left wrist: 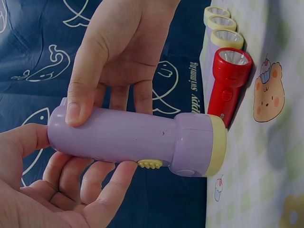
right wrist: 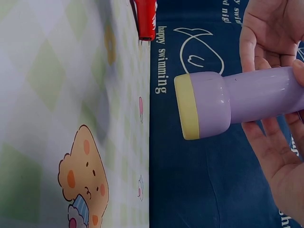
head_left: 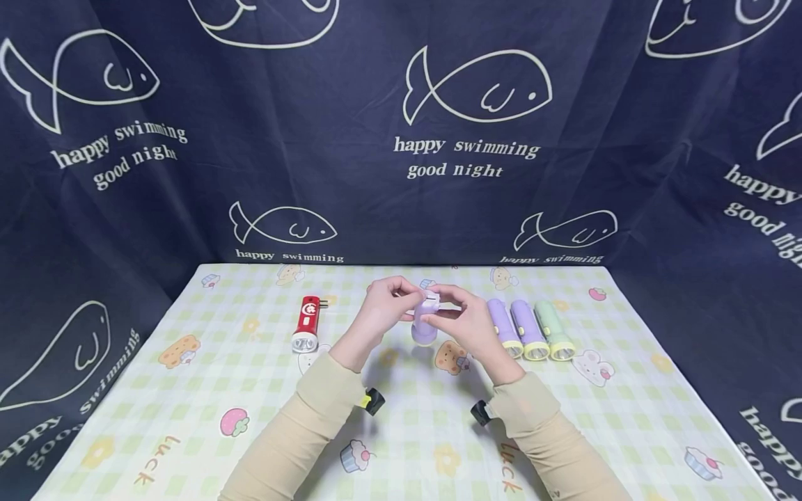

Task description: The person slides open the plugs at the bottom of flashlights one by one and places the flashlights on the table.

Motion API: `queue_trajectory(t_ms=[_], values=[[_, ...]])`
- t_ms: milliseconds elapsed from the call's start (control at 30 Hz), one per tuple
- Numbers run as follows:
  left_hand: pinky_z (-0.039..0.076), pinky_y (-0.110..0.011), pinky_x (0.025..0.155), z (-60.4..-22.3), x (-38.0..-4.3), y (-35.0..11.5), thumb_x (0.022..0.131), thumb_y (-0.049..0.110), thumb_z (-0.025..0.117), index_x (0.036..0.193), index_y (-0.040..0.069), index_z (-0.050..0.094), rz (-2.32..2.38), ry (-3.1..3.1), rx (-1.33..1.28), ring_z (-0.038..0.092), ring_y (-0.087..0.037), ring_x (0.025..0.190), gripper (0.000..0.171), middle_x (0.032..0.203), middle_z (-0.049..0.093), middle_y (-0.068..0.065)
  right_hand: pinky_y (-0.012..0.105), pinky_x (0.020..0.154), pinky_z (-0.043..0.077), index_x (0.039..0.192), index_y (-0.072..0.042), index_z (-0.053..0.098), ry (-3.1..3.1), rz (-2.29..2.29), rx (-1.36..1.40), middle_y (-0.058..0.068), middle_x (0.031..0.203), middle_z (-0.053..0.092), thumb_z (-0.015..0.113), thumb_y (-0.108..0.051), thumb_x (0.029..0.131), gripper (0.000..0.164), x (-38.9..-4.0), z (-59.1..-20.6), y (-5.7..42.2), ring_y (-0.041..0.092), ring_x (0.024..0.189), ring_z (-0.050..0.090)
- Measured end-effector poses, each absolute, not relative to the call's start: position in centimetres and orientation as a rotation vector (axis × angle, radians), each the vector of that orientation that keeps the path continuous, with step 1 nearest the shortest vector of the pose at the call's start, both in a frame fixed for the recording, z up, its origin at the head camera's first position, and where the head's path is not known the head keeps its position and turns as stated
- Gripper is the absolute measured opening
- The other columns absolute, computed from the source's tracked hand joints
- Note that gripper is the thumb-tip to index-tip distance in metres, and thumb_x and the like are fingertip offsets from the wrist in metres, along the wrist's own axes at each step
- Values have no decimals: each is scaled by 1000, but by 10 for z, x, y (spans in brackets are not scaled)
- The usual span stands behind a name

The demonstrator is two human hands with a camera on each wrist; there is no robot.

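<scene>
Both hands hold a purple flashlight (head_left: pixel 425 332) above the middle of the table, its yellow-rimmed head pointing down. My left hand (head_left: pixel 390 305) pinches it near the upper end from the left; in the left wrist view, that hand's fingers (left wrist: pixel 107 187) touch the side by the yellow ribbed switch (left wrist: pixel 150 164). My right hand (head_left: pixel 466 316) grips the body from the right, its thumb (left wrist: pixel 78 111) laid along the smooth barrel. A pale upper end with a thin dark mark shows between the hands. The lens is hidden from all views.
Left on the checked tablecloth (head_left: pixel 188 410) lies a red flashlight (head_left: pixel 305 323) with plug prongs out. At right, two purple flashlights (head_left: pixel 525 320) and a green one (head_left: pixel 549 320) lie in a row. Beside that row the left wrist view shows another red flashlight (left wrist: pixel 228 90). A dark curtain (head_left: pixel 376 174) hangs behind.
</scene>
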State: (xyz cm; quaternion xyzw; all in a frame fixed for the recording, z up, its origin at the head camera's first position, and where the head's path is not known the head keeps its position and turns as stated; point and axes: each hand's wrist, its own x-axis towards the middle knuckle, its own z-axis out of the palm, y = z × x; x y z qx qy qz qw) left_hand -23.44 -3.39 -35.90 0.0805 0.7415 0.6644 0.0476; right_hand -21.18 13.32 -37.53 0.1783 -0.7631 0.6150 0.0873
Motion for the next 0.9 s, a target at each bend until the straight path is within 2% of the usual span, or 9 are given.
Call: queue_trajectory(t_ms=[167,300,467,567,633,733,800,900], values=[[59,-34,66,-361,-235,-34,81,8,66,85,0,66,2036,2242,227,59,-14,72,9,81,61,-4,47,85,53,113,7,62,-2264,1841,559,25,113,63,76,3,75,41,-211,-375,133,5,93,62],[59,-34,66,-362,-234,-34,81,9,68,85,0,65,2032,2248,222,59,-13,72,10,81,61,-4,45,86,53,114,3,63,-2271,1841,564,21,115,63,77,-1,75,41,-215,-383,135,3,94,62],[59,-34,64,-363,-234,-34,81,11,70,84,2,63,2006,2282,216,59,-13,74,12,89,60,-8,30,82,55,115,3,62,-2288,1817,582,20,116,63,76,-1,75,42,-215,-383,134,20,99,64],[59,-32,64,-363,-234,-34,80,13,71,83,3,61,1985,2298,198,58,-14,78,14,101,53,-13,29,82,55,115,7,61,-2307,1803,591,23,117,62,75,4,75,42,-210,-376,131,33,101,63],[58,-31,64,-363,-234,-34,80,14,72,82,3,60,1977,2305,186,57,-14,80,16,104,51,-13,30,82,56,115,7,61,-2315,1794,590,23,117,62,75,4,75,42,-210,-375,131,29,99,64],[58,-30,63,-364,-233,-33,80,15,72,82,4,59,1968,2321,183,57,-14,79,17,97,53,-12,32,82,56,115,6,61,-2329,1786,580,22,117,63,75,3,76,42,-210,-375,131,17,95,66],[58,-30,63,-364,-233,-33,80,15,72,83,4,59,1959,2335,180,57,-14,77,17,88,57,-9,32,82,56,115,5,62,-2336,1783,572,22,116,63,75,2,76,41,-210,-375,131,14,93,67],[58,-29,62,-366,-233,-33,80,17,73,84,4,59,1944,2355,180,58,-13,73,19,81,60,-6,31,81,56,114,6,62,-2333,1791,577,23,116,63,75,2,76,41,-210,-376,130,25,94,67]])
